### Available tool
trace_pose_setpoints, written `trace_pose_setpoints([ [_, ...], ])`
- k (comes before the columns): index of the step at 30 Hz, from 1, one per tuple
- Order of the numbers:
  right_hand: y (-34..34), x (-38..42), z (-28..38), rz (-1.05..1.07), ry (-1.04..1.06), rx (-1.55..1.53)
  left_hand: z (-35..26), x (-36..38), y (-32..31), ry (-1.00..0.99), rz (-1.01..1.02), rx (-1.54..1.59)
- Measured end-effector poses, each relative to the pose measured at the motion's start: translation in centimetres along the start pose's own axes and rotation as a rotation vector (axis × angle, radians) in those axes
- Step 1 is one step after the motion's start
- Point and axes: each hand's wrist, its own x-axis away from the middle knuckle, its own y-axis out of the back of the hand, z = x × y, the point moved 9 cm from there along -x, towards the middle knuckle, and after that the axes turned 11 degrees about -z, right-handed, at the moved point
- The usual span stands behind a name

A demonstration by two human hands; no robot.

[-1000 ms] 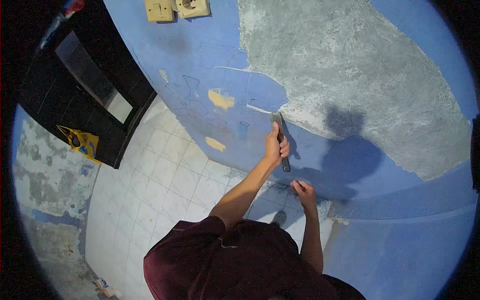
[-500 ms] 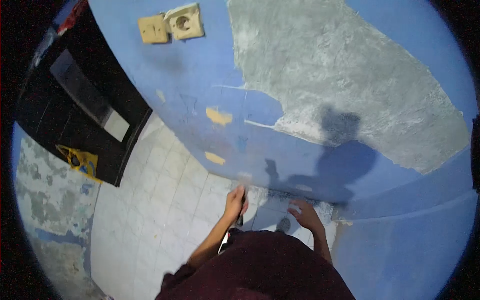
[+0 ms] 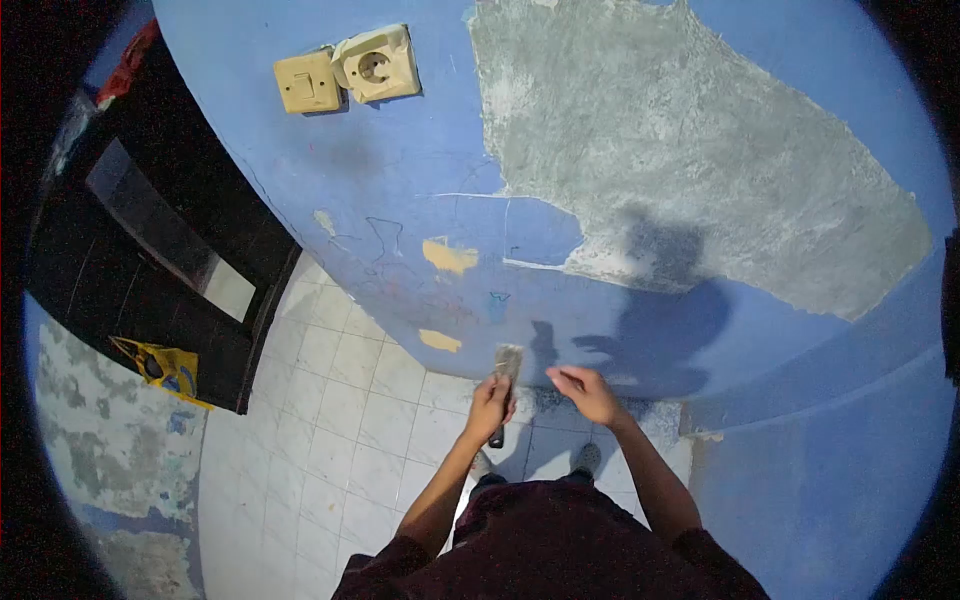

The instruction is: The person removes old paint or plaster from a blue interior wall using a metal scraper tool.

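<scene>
My left hand (image 3: 489, 404) is wrapped round the dark handle of a putty knife (image 3: 508, 361). Its broad flat blade points up toward the blue wall (image 3: 640, 345), and the handle's end sticks out below my fist. To the right of the blade, my right hand (image 3: 588, 394) hovers with its fingers loosely bent toward the knife, apart from it. Nothing shows in that hand. A large grey plastered patch (image 3: 690, 140) with a ragged edge covers the upper wall, and my shadow falls across its lower part.
A light switch (image 3: 308, 82) and a socket (image 3: 377, 66) are on the wall at upper left. A dark door (image 3: 120, 240) stands at left, with a yellow bag (image 3: 168, 370) by it. White tiles (image 3: 345, 425) cover the floor; my feet stand near the wall base.
My left hand has moved slightly right and up with the putty knife. My right hand has come up and left, closer to the blade. The view has shifted, showing more of my feet.
</scene>
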Motion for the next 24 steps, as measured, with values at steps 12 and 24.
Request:
trace_pose_setpoints([
  [12,-7.4,-7.1,1.0,-0.344,-0.209,-0.714,-4.6,-1.4,0.1,0.124,0.145,0.113],
  [24,-8.8,-11.8,2.9,-0.477,-0.264,-0.911,-8.9,-1.4,1.6,-0.020,0.099,0.057],
])
